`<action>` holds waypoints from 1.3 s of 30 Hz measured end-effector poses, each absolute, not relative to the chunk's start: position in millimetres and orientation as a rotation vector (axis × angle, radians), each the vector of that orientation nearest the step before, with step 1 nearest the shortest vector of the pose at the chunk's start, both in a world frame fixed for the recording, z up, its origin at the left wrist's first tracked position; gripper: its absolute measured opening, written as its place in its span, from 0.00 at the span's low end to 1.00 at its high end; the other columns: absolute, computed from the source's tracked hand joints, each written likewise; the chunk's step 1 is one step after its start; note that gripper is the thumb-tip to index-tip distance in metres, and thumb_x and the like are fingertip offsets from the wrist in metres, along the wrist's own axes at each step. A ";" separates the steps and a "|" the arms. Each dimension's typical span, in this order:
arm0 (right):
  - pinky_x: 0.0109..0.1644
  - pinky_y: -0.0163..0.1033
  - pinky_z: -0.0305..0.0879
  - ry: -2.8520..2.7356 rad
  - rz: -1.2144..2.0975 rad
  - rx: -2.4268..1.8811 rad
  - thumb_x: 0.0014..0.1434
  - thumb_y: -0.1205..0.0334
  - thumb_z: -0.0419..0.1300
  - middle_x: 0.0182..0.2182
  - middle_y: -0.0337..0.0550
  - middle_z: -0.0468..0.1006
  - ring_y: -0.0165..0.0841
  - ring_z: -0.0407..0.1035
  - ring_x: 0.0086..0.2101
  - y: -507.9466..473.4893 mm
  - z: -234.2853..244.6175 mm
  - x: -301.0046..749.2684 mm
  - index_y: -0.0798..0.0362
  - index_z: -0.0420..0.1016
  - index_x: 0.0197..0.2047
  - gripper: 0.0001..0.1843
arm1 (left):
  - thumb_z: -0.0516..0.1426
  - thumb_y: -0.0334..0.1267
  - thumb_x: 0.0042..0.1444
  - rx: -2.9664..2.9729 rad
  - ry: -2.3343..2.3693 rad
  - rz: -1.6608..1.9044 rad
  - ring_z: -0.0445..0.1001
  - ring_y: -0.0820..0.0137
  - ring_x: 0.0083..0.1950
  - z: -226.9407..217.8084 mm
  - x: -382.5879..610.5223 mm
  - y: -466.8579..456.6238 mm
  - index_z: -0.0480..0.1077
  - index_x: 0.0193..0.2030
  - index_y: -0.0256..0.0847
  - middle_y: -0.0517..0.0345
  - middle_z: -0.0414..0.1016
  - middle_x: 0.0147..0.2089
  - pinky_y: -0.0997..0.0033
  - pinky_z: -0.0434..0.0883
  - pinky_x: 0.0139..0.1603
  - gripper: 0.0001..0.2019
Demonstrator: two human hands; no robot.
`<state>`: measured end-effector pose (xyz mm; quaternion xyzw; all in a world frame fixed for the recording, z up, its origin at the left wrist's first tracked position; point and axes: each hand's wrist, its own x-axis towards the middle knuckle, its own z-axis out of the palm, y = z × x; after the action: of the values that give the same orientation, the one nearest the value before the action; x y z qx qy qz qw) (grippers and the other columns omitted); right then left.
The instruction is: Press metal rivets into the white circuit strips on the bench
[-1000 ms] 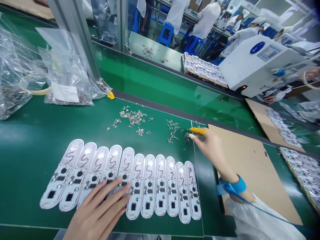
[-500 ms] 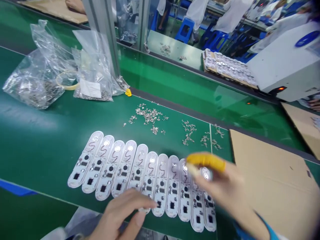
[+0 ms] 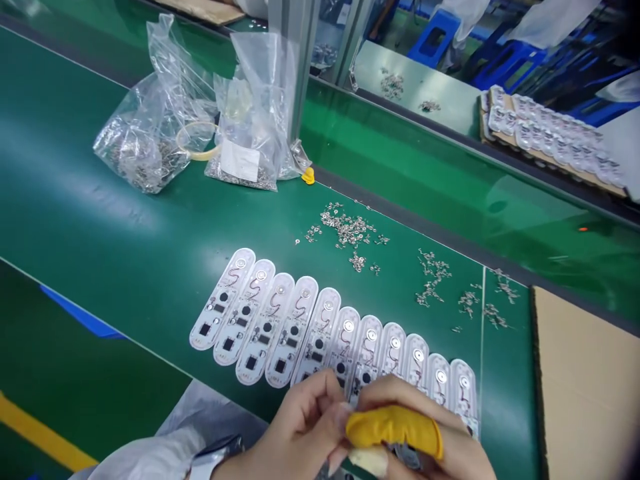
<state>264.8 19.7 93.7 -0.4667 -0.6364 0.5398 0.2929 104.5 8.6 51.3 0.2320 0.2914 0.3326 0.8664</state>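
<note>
My left hand and my right hand meet at the front of the table, fingers closed and tips pressed together. Whatever they pinch is hidden behind the fingers. A yellow finger cot covers one finger of my right hand, and a pale cot covers its thumb. A greyish shiny bit shows beneath the yellow finger, too unclear to name. Just beyond my hands lies a slanting row of long white rounded housings with circuit boards, thin wires and round metal discs. My hands hide the lower ends of several.
Small metal parts and wire-like pieces lie in piles behind the row. Clear plastic bags of metal parts stand at the back left beside a metal post. A cardboard sheet lies at the right.
My right hand has come down and left from above the row's right end to meet my left hand. The view has shifted, so the table's things sit further right.
</note>
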 end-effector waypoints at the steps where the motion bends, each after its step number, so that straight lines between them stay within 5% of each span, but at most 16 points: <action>1: 0.33 0.28 0.72 -1.657 1.482 -1.254 0.56 0.67 0.64 0.31 0.38 0.76 0.28 0.74 0.29 21.1 91.7 262.5 0.47 0.76 0.36 0.05 | 0.54 0.61 0.56 0.470 0.612 0.695 0.47 0.82 0.18 49.5 103.9 7.7 0.54 0.28 0.41 0.73 0.50 0.17 0.81 0.49 0.20 0.24; 4: 0.30 0.28 0.71 -1.493 1.591 -1.274 0.55 0.58 0.66 0.26 0.38 0.76 0.28 0.73 0.25 28.9 87.4 257.9 0.48 0.77 0.30 0.05 | 0.52 0.65 0.55 0.395 0.591 0.653 0.48 0.83 0.15 43.0 100.8 1.8 0.54 0.29 0.42 0.72 0.55 0.16 0.83 0.49 0.17 0.26; 8: 0.26 0.31 0.70 -1.512 1.563 -1.421 0.52 0.49 0.66 0.24 0.40 0.76 0.31 0.71 0.24 50.1 83.1 260.6 0.49 0.78 0.26 0.13 | 0.44 0.63 0.61 0.678 0.616 0.582 0.63 0.79 0.19 37.3 90.4 -8.1 0.63 0.39 0.39 0.61 0.70 0.23 0.83 0.61 0.21 0.26; 13: 0.31 0.38 0.70 -1.820 1.426 -1.532 0.54 0.47 0.64 0.25 0.41 0.77 0.34 0.71 0.28 71.7 70.3 265.8 0.48 0.79 0.26 0.15 | 0.50 0.34 0.66 2.024 0.856 0.962 0.73 0.70 0.39 33.7 80.0 -3.3 0.71 0.36 0.37 0.59 0.79 0.37 0.71 0.69 0.44 0.10; 17: 0.35 0.41 0.68 -1.985 1.343 -1.565 0.57 0.53 0.61 0.28 0.42 0.78 0.37 0.71 0.32 73.6 62.8 266.6 0.46 0.79 0.27 0.11 | 0.53 0.30 0.64 2.395 0.925 0.905 0.68 0.69 0.54 26.1 76.1 8.6 0.72 0.40 0.37 0.62 0.76 0.50 0.64 0.59 0.61 0.06; 28: 0.29 0.36 0.71 -2.009 1.208 -1.574 0.58 0.50 0.60 0.29 0.41 0.80 0.34 0.74 0.28 77.6 68.3 271.5 0.47 0.79 0.33 0.12 | 0.55 0.45 0.63 2.385 0.825 0.870 0.65 0.66 0.56 21.9 69.1 7.9 0.72 0.43 0.35 0.60 0.74 0.51 0.63 0.59 0.62 0.14; 33: 0.36 0.36 0.74 -2.241 0.924 -1.441 0.60 0.55 0.60 0.34 0.41 0.80 0.34 0.75 0.35 65.8 72.0 281.5 0.48 0.77 0.38 0.08 | 0.55 0.35 0.62 2.303 0.837 0.957 0.68 0.69 0.52 23.7 68.8 8.4 0.72 0.41 0.36 0.62 0.76 0.47 0.65 0.62 0.58 0.06; 39: 0.35 0.38 0.73 -2.401 0.587 -1.361 0.63 0.58 0.56 0.34 0.46 0.78 0.35 0.74 0.34 54.1 65.0 273.6 0.54 0.74 0.39 0.09 | 0.55 0.33 0.62 2.349 0.809 0.934 0.67 0.69 0.50 23.5 70.6 7.4 0.71 0.40 0.35 0.61 0.76 0.46 0.63 0.61 0.58 0.05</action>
<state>273.6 54.1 65.0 -0.4762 -0.8401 0.2052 0.1594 70.6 7.4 23.5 0.8588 0.2958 0.3417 0.2414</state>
